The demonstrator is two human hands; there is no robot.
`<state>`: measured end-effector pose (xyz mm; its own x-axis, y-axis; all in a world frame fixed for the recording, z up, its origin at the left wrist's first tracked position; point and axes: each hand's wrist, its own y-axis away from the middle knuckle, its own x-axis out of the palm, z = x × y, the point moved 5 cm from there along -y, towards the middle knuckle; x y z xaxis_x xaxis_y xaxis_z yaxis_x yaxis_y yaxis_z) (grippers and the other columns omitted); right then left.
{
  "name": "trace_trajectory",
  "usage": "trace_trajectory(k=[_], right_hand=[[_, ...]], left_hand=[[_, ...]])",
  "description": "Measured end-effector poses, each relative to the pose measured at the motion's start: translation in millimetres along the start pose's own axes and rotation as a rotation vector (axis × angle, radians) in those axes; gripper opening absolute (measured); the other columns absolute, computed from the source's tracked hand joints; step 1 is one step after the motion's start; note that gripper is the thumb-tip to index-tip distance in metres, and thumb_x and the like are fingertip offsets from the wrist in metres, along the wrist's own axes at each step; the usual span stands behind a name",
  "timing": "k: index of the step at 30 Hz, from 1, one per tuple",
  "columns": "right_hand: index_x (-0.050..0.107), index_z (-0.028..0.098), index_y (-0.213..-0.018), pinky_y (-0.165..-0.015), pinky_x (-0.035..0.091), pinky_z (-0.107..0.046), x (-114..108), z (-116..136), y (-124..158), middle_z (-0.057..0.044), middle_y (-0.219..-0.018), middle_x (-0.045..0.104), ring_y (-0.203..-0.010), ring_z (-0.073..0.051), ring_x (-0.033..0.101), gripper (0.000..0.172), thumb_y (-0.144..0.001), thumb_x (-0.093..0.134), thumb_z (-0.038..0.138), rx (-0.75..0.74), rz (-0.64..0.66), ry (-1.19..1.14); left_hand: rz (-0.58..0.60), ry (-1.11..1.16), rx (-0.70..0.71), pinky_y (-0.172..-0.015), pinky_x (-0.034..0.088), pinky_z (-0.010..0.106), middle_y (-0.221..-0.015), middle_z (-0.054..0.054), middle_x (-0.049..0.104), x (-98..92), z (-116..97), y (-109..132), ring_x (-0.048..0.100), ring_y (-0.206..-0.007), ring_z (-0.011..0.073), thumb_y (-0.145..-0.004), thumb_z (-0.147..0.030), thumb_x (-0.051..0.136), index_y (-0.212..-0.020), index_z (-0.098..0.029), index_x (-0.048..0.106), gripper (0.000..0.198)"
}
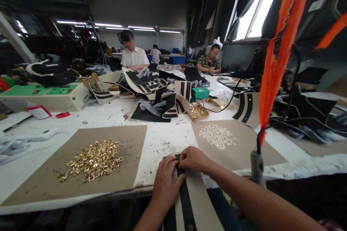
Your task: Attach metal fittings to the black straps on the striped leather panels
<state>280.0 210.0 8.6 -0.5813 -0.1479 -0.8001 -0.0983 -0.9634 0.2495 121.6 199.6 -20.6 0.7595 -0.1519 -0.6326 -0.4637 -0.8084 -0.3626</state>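
Note:
A beige panel with black stripes [199,198] runs from the table's front edge down towards my lap. My left hand [166,182] grips it from the left, the thumb lying across a black stripe. My right hand [193,158] is closed in a pinch at the panel's far end, over the same stripe. Whatever sits between those fingertips is hidden. A dark round stud [191,227] shows low on the stripe. Left of the hands, gold-coloured metal clasps [94,158] lie heaped on a brown sheet [130,151]. Small whitish discs [217,135] are spread on another brown sheet [249,148] at the right.
An orange strip [279,54] and a grey cable end [257,168] hang at the right, close to my right forearm. Behind are a carton of small gold parts [197,112], a green box [200,93] and piled striped panels [151,86]. Two people work across the table.

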Motion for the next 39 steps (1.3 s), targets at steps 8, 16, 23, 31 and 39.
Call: trace_trajectory(k=[8,16,23,31,39], right_hand=[[0.074,0.024,-0.101,-0.066,0.045,-0.024,-10.6,-2.1,36.0,0.001,-0.082,0.073,-0.075,-0.016,0.065,0.024,-0.079,0.067,0.029,-0.092,-0.175,-0.126],[0.067,0.022,-0.106,-0.074,0.054,-0.036,-54.5,-127.4,200.1,-0.008,-0.099,0.069,-0.081,-0.025,0.066,0.045,-0.082,0.065,0.061,0.196,-1.011,-0.319],[0.061,0.018,-0.121,-0.082,0.053,-0.044,-44.1,-221.8,189.2,-0.013,-0.113,0.067,-0.089,-0.031,0.066,0.075,-0.072,0.065,0.075,0.333,-0.853,-0.115],[0.066,0.019,-0.096,-0.071,0.051,-0.038,-64.7,-164.6,146.5,-0.008,-0.088,0.069,-0.084,-0.029,0.065,0.047,-0.08,0.068,0.063,0.226,-0.605,-0.51],[0.06,0.023,-0.111,-0.044,0.046,-0.023,-42.6,15.6,61.1,0.004,-0.069,0.056,-0.06,-0.016,0.056,0.035,-0.082,0.076,0.034,-0.279,-0.458,-1.359]], left_hand=[[-0.012,-0.038,0.01,-0.11,0.048,0.059,-0.125,0.01,0.067,-0.2,-1.8,-1.5,0.059,-0.124,0.031,-0.078,-0.019,0.075,-0.108,-0.022,0.069,0.031],[-0.041,-0.042,0.034,-0.108,0.05,0.056,-0.122,0.008,0.067,0.3,-0.8,-1.0,0.06,-0.121,0.0297,-0.075,-0.015,0.078,-0.104,-0.022,0.068,0.032],[-0.003,-0.044,0.022,-0.108,0.047,0.054,-0.122,0.008,0.066,1.7,-3.7,-0.7,0.057,-0.121,0.0285,-0.076,-0.015,0.077,-0.103,-0.022,0.066,0.031],[0.016,-0.04,-0.019,-0.107,0.048,0.051,-0.122,0.008,0.066,0.2,-9.2,1.9,0.057,-0.122,0.0288,-0.074,-0.019,0.081,-0.101,-0.022,0.067,0.031],[0.017,-0.014,-0.041,-0.108,0.046,0.052,-0.124,0.008,0.065,2.0,-6.5,2.4,0.054,-0.125,0.0295,-0.074,-0.021,0.082,-0.104,-0.023,0.068,0.033]])
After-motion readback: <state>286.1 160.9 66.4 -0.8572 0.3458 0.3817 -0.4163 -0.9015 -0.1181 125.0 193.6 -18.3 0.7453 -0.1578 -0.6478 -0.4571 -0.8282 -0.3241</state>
